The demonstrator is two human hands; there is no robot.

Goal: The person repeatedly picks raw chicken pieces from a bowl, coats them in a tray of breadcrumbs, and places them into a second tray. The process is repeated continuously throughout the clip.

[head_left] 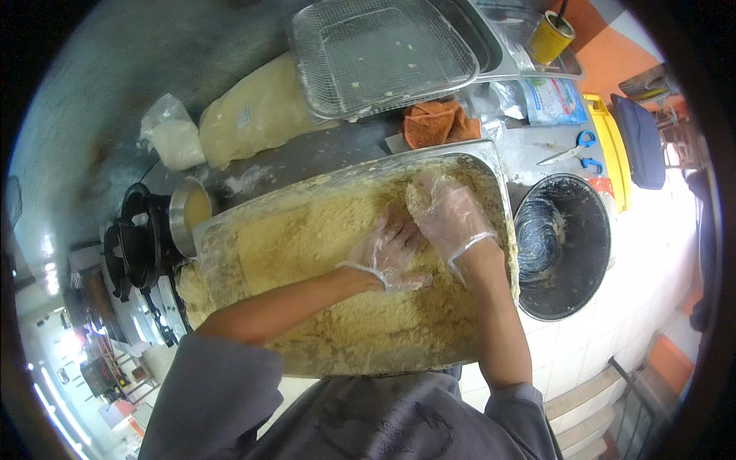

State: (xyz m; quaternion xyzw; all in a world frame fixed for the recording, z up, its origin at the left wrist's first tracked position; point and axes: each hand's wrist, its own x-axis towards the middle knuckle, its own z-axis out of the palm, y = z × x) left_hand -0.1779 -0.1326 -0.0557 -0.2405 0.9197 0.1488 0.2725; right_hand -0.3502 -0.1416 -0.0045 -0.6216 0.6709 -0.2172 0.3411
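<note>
A deep rectangular metal pan (501,180) in front of me holds a layer of pale yellow, crumbly breading (307,226). Both hands wear clear plastic gloves and work at the pan's right part. My left hand (391,249) lies low over the breading with its fingers apart and the thumb stretched out. Close to its right, my right hand (452,215) curls its fingers, which are coated in breading, around a crumb-covered lump. What is under the coating cannot be made out.
A black bucket (590,238) smeared with pale batter stands right of the pan. Behind lie a wire basket (383,57), an orange cloth (438,124), blue-handled scissors (567,153) and a large filled plastic bag (257,115). A small metal pot (184,215) sits left.
</note>
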